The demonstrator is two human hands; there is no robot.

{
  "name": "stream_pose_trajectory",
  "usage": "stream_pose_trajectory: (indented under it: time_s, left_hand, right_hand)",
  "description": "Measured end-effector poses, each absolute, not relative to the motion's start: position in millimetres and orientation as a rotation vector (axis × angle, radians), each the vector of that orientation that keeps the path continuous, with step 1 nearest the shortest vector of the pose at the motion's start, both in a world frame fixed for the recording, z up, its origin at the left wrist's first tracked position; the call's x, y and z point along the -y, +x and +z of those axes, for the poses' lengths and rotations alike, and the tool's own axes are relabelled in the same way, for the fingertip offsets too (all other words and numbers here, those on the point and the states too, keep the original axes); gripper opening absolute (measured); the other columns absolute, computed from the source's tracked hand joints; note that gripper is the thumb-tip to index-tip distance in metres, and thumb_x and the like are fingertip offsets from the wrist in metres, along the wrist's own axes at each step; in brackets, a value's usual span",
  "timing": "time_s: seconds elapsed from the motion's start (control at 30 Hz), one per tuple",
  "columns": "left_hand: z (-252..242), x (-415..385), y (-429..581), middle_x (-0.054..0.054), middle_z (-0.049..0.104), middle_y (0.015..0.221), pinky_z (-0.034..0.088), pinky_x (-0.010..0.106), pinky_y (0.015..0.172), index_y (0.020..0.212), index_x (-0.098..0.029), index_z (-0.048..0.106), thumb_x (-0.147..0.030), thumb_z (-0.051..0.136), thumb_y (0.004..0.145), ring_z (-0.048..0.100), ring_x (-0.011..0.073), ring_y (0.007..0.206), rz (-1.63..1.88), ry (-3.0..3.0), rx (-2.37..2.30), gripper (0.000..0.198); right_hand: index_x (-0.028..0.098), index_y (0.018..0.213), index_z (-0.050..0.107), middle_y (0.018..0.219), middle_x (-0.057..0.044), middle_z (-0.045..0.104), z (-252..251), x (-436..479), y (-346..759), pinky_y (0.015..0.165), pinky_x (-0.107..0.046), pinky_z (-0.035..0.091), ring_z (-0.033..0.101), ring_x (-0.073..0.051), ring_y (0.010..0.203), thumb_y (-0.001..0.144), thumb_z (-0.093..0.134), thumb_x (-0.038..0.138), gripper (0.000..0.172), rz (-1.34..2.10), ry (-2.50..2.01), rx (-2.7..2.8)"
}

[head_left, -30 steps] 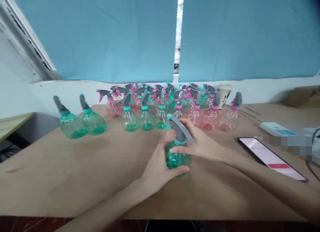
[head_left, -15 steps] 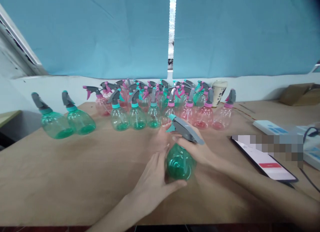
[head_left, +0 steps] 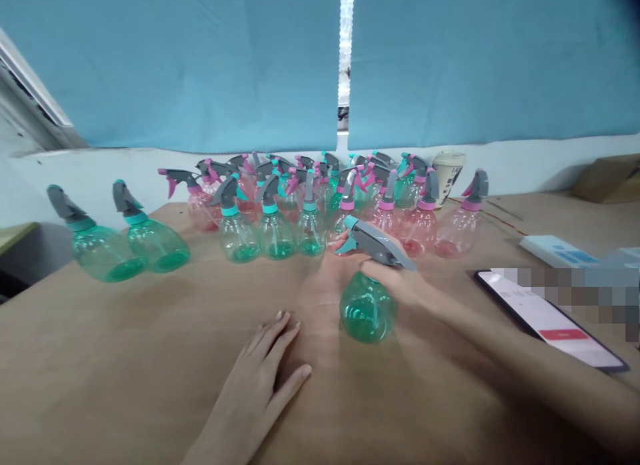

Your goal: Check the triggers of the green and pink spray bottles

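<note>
A green see-through spray bottle (head_left: 369,311) with a grey and turquoise trigger head is in the middle of the view. My right hand (head_left: 395,271) is wrapped round its neck, just under the spray head; some fingers are hidden behind it. The bottle's head points up and to the left. My left hand (head_left: 267,365) lies palm down over the table, left of the bottle and apart from it, with the fingers spread and nothing held. Beyond my right hand stands a front row of bottles, among them a green spray bottle (head_left: 311,231) and a pink spray bottle (head_left: 417,231).
Several more spray bottles crowd the back of the wooden table (head_left: 150,358). Two green spray bottles (head_left: 159,243) stand apart at the left. A paper cup (head_left: 447,175), a phone (head_left: 530,311), a white box-like item (head_left: 555,251) and a cardboard box (head_left: 607,178) are on the right.
My left hand has let go of the green bottle's body and moved left and down to the table. My right hand still holds the bottle at its neck.
</note>
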State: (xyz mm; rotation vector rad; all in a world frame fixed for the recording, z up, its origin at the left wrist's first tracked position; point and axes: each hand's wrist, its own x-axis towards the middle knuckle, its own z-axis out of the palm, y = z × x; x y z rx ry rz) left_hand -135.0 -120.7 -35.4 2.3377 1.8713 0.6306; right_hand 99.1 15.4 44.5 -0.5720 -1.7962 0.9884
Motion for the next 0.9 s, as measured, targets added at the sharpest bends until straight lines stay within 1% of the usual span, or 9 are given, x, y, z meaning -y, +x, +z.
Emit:
stream_pose_trajectory:
  time_s: [0.1, 0.2, 0.27, 0.37, 0.47, 0.53, 0.7, 0.83, 0.9]
  left_hand:
    - [-34.7, 121.2, -132.9, 0.007, 0.049, 0.142, 0.043, 0.051, 0.104, 0.134, -0.025, 0.048, -0.050, 0.050, 0.089, 0.047, 0.0287, 0.129, 0.606, 2.370, -1.910, 0.051]
    - [-33.8, 121.1, -132.5, 0.007, 0.050, 0.140, 0.044, 0.049, 0.103, 0.134, -0.025, 0.047, -0.049, 0.049, 0.090, 0.048, 0.0275, 0.128, 0.587, 2.409, -1.923, 0.050]
    - [-34.7, 120.5, -133.1, 0.007, 0.050, 0.141, 0.044, 0.048, 0.103, 0.134, -0.025, 0.046, -0.048, 0.049, 0.090, 0.049, 0.0268, 0.127, 0.584, 2.432, -1.919, 0.050]
    - [-36.9, 119.3, -134.6, 0.007, 0.051, 0.140, 0.045, 0.048, 0.103, 0.134, -0.025, 0.046, -0.047, 0.049, 0.090, 0.050, 0.0265, 0.126, 0.590, 2.446, -1.924, 0.049]
    - [-37.9, 118.2, -135.3, 0.007, 0.051, 0.140, 0.046, 0.048, 0.101, 0.133, -0.026, 0.048, -0.047, 0.050, 0.090, 0.050, 0.0274, 0.126, 0.589, 2.436, -1.935, 0.048]
    - [-37.8, 117.8, -135.1, 0.007, 0.051, 0.140, 0.046, 0.048, 0.101, 0.133, -0.026, 0.048, -0.047, 0.050, 0.090, 0.051, 0.0277, 0.125, 0.592, 2.431, -1.936, 0.048]
    - [-37.3, 117.3, -134.2, 0.007, 0.053, 0.138, 0.047, 0.049, 0.100, 0.131, -0.025, 0.050, -0.048, 0.049, 0.090, 0.053, 0.0278, 0.123, 0.605, 2.446, -1.933, 0.047]
    - [-37.9, 117.3, -134.7, 0.008, 0.053, 0.138, 0.048, 0.050, 0.098, 0.131, -0.024, 0.050, -0.048, 0.048, 0.090, 0.053, 0.0287, 0.122, 0.592, 2.469, -1.929, 0.047]
    - [-38.7, 117.7, -134.8, 0.008, 0.053, 0.138, 0.048, 0.051, 0.098, 0.131, -0.024, 0.050, -0.047, 0.049, 0.090, 0.053, 0.0292, 0.122, 0.589, 2.477, -1.930, 0.047]
  right_hand:
    - [0.024, 0.093, 0.056, 0.098, -0.001, 0.065, 46.7, -14.1, 98.0, 0.074, -0.034, 0.049, 0.060, -0.016, 0.076, 0.064, 0.047, 0.012, 0.032, 1.018, -0.529, 1.800]
    - [0.024, 0.087, 0.054, 0.089, 0.001, 0.063, 47.5, -13.4, 98.8, 0.063, -0.030, 0.046, 0.053, -0.013, 0.062, 0.062, 0.047, 0.011, 0.029, 1.013, -0.542, 1.808]
    - [0.023, 0.084, 0.054, 0.080, 0.003, 0.059, 47.0, -13.8, 99.7, 0.057, -0.027, 0.043, 0.046, -0.011, 0.056, 0.062, 0.047, 0.011, 0.027, 1.002, -0.574, 1.808]
    - [0.023, 0.083, 0.055, 0.069, 0.006, 0.051, 44.7, -15.8, 100.4, 0.053, -0.025, 0.038, 0.041, -0.009, 0.052, 0.063, 0.048, 0.010, 0.025, 0.997, -0.578, 1.799]
    - [0.023, 0.082, 0.055, 0.061, 0.009, 0.047, 42.7, -18.2, 100.0, 0.053, -0.024, 0.036, 0.040, -0.009, 0.051, 0.063, 0.048, 0.008, 0.025, 1.034, -0.538, 1.775]
    - [0.023, 0.079, 0.053, 0.060, 0.009, 0.048, 42.3, -19.2, 99.5, 0.054, -0.024, 0.037, 0.041, -0.008, 0.051, 0.063, 0.049, 0.008, 0.022, 1.060, -0.518, 1.761]
    - [0.022, 0.075, 0.054, 0.073, 0.005, 0.056, 41.5, -20.4, 99.9, 0.058, -0.025, 0.040, 0.049, -0.010, 0.060, 0.062, 0.050, 0.011, 0.017, 1.079, -0.497, 1.741]
    - [0.022, 0.073, 0.054, 0.074, 0.003, 0.058, 40.4, -21.4, 101.2, 0.062, -0.027, 0.042, 0.054, -0.014, 0.069, 0.062, 0.051, 0.011, 0.016, 1.027, -0.485, 1.784]
    - [0.022, 0.074, 0.055, 0.075, 0.003, 0.058, 40.3, -21.4, 101.9, 0.061, -0.027, 0.041, 0.054, -0.013, 0.068, 0.062, 0.050, 0.012, 0.016, 1.013, -0.497, 1.798]
